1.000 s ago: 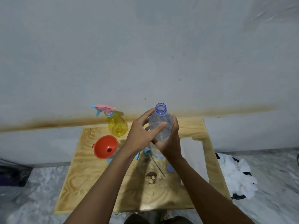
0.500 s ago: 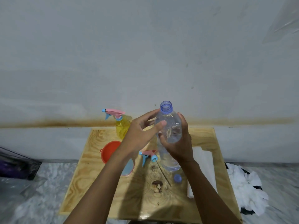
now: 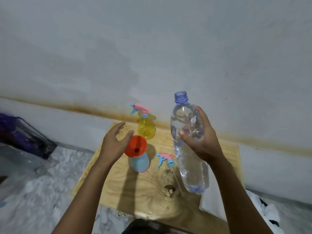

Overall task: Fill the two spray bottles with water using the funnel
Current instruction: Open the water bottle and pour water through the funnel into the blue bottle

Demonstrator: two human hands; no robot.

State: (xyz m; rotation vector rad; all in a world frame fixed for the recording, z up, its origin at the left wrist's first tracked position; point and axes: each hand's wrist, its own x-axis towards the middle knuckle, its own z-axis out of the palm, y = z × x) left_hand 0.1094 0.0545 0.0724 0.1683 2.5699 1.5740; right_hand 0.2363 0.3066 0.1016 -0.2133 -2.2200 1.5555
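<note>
My right hand (image 3: 200,139) grips a clear, uncapped water bottle (image 3: 187,144) and holds it upright above the wooden board (image 3: 224,149). An orange funnel (image 3: 136,146) sits in the neck of the light blue spray bottle (image 3: 140,162), whose pink and blue spray head (image 3: 164,159) lies on the board beside it. My left hand (image 3: 114,142) hovers with spread fingers just left of the funnel and holds nothing. Behind them stands the yellow spray bottle (image 3: 146,126) with its spray head on.
The board lies on a marble floor against a white wall. A dark box (image 3: 25,137) is at the left. White cloth (image 3: 266,211) lies at the right, and a white sheet (image 3: 211,205) covers the board's right part. A brown knot (image 3: 169,189) marks the wood.
My left hand has let go of the water bottle and moved left to the funnel. The right hand alone now holds the bottle, shifted right. The camera has tilted and swung.
</note>
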